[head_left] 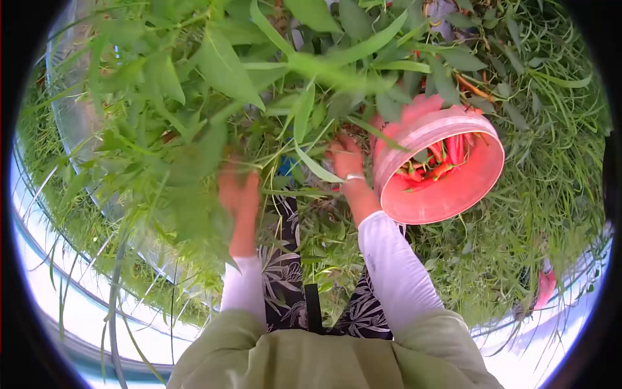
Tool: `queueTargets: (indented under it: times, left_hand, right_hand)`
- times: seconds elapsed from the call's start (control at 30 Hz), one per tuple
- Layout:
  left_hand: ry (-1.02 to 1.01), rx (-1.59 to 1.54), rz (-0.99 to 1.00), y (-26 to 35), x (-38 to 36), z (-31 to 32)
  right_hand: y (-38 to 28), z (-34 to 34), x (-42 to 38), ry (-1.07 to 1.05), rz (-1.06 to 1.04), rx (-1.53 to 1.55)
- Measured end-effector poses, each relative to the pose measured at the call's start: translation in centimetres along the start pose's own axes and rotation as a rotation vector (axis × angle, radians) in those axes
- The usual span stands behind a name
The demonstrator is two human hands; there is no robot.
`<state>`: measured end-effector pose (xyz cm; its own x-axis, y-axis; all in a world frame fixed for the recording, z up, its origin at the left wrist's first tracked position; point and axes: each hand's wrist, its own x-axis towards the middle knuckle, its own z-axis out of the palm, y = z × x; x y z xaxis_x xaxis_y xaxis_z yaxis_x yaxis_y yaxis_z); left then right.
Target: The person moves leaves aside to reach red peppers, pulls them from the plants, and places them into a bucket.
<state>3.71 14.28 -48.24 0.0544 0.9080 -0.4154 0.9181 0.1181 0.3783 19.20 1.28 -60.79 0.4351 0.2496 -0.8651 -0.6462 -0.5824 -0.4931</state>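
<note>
The left hand (pixel 238 187) and right hand (pixel 346 159) are sunk in green foliage (pixel 227 65), the right just beside a red bucket (pixel 447 198) in which red peppers (pixel 457 149) are held. Picking appears to be in hand; leaves would need to be parted so that fruit can be reached. The left is blurred, fingertips are screened, and whether either is open or gripping cannot be told.

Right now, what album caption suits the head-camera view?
Left hand and right hand amid green leaves, a tilted pink bucket of red chillies alongside.
</note>
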Motion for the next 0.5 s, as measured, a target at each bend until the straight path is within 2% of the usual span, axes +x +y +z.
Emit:
queueTargets:
  times: [0.03, 0.07, 0.13, 0.17, 0.2, 0.23, 0.3, 0.33, 0.37, 0.4, 0.47, 0.5]
  left_hand:
    - [0.065, -0.123, 0.111, 2.9, -0.8, -0.9]
    - [0.045, -0.114, 0.098, 5.1, -1.6, -1.9]
    - [-0.180, -0.281, 0.276, 8.7, -3.0, -3.2]
    - [-0.197, -0.278, 0.278, 10.2, -3.1, -2.7]
    - [-0.398, -0.349, 0.260, 11.5, -3.1, -1.9]
    - [-0.597, -0.416, 0.238, 12.5, -3.0, -0.8]
    - [-0.419, -0.230, 0.633, 12.3, -2.0, 3.7]
    - [-0.414, -0.146, 0.571, 12.2, -1.8, 5.4]
    - [-0.406, -0.063, 0.508, 12.3, -1.5, 6.9]
    - [-0.415, -0.058, 0.511, 12.9, -1.2, 8.3]
    - [-0.555, 0.211, 0.366, 13.8, -0.2, 10.9]
    - [-0.558, 0.215, 0.373, 14.0, 0.5, 12.1]
  right_hand:
    - [0.6, 0.4, 1.5, 0.008, 0.023, -0.005]
    - [1.0, 1.1, 2.6, -0.032, 0.057, 0.004]
    - [0.0, 2.1, 1.3, -0.059, 0.100, 0.015]
    - [-3.3, 2.9, -0.6, -0.050, 0.210, 0.368]
    - [-5.0, 3.1, -1.7, -0.043, 0.309, 0.725]
    - [-4.2, 2.9, -1.5, -0.033, 0.309, 0.734]
    - [-1.8, 2.7, -1.1, -0.229, 0.292, 0.808]
    - [-1.8, 3.2, -2.8, -0.168, 0.237, 0.995]
    - [-0.4, 3.8, -2.4, -0.163, 0.237, 1.003]
    - [2.2, 4.3, -1.5, -0.212, 0.120, 0.853]
    - [6.9, 4.9, -0.2, -0.308, -0.106, 0.546]
    - [7.4, 4.6, 0.0, -0.303, -0.109, 0.553]
